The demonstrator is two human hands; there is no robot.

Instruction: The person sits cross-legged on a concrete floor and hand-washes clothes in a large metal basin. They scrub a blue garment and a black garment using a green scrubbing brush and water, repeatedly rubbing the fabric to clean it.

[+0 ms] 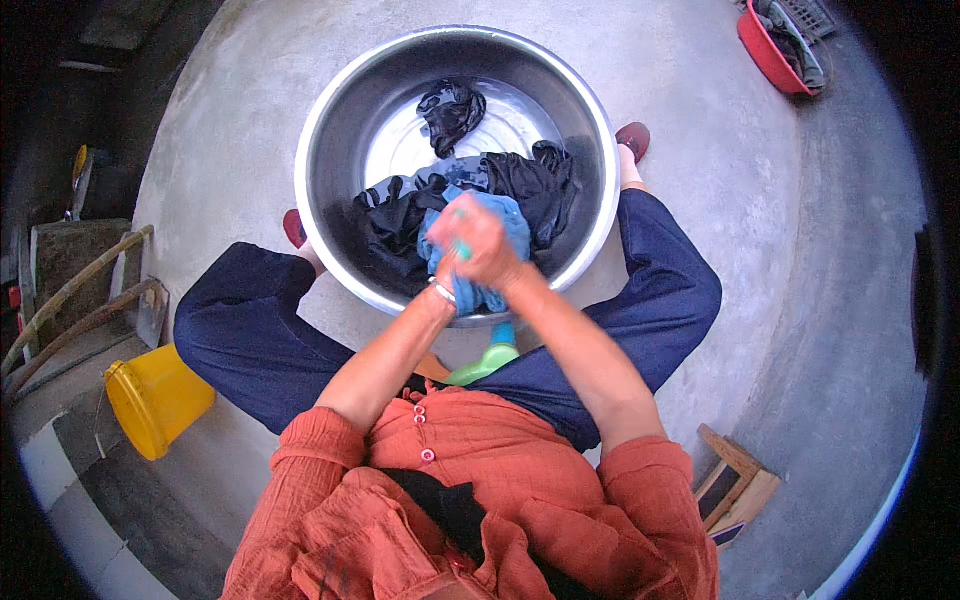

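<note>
A large metal basin (309, 170) stands between my legs, with shallow water and wet dark clothes (400, 215) in it. My right hand (485, 238) is closed and blurred by motion, over a wet blue cloth (512, 222) at the near side of the basin. A small teal-green piece (462, 250) shows at the hands; what it belongs to is not clear. My left hand (447, 262), with a bracelet at the wrist, is pressed close under the right, its fingers mostly hidden. Farther off, a separate black garment (452, 115) lies in the water.
Just below the basin's near rim is a light green plastic object (485, 365) with a blue part. A yellow bucket (160, 400) lies tipped at the left, near curved wooden poles (80, 290). At the right are a small wooden stool (735, 485) and a red tub of clothes (770, 55).
</note>
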